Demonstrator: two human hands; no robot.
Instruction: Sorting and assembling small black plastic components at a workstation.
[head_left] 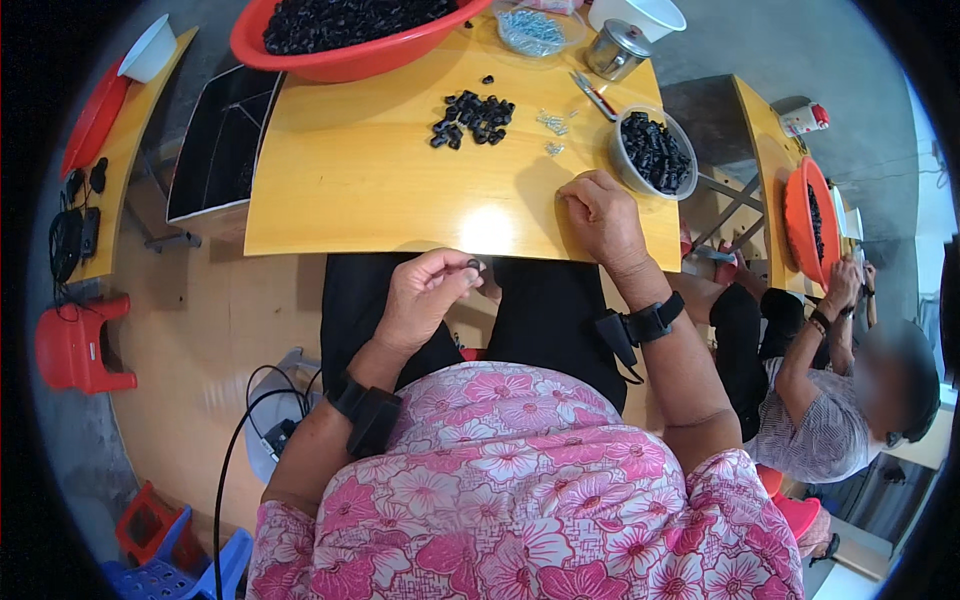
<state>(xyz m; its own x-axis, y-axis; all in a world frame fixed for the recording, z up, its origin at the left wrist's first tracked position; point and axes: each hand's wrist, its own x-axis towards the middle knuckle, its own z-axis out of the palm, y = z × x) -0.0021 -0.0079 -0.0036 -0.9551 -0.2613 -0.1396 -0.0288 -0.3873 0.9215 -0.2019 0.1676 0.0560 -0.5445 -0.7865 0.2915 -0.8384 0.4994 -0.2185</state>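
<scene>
My left hand (pixel 418 300) is closed in a pinch just off the table's near edge. Between thumb and forefinger it grips a small black plastic part (pixel 473 265). Over the right front of the table is my right hand (pixel 603 218), its fingers curled down toward the wood; whatever is under the fingertips is hidden. Farther back lies a loose pile of small black plastic parts (pixel 470 120). Several small silvery metal pieces (pixel 553 123) are scattered beside the pile. A clear round tub of black parts (pixel 655 150) stands right behind my right hand.
On the yellow table (pixel 340 190), a red basin (pixel 345 68) heaped with black parts stands at the back. Pliers (pixel 596 97), a metal canister (pixel 617 50) and a clear bowl of metal pieces (pixel 530 32) sit back right. A co-worker (pixel 815 410) works at another table on the right.
</scene>
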